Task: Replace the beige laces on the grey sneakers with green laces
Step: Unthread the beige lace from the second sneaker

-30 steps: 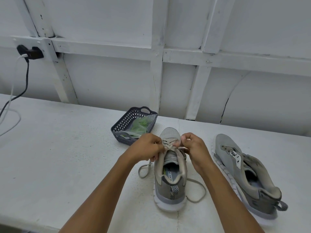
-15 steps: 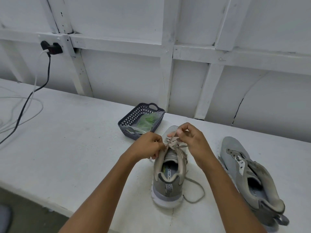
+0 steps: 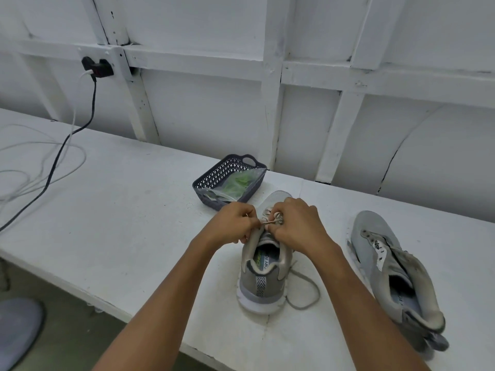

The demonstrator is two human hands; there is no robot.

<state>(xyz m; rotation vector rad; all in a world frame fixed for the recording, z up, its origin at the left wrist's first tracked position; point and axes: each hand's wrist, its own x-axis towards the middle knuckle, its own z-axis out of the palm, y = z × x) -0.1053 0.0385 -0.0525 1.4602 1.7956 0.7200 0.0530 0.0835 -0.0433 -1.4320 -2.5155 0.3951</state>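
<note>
Grey sneaker (image 3: 263, 285): upright on counter (image 3: 120, 210). Left hand (image 3: 235, 223) and right hand (image 3: 297, 226) both pinch its beige lace (image 3: 268, 212) over the front eyelets. Green laces (image 3: 238, 184): bagged, in basket (image 3: 214, 178) just beyond.

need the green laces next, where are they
In the head view, the green laces lie bagged in the basket, beyond and left of the laced sneaker.

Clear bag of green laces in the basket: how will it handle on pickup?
Probably floppy: the clear bag slumps against the grey basket wall instead of holding shape. Likely light, since only thin green laces show inside. The glossy film may be slippery in a pinch; rolling looks unlikely.
</note>
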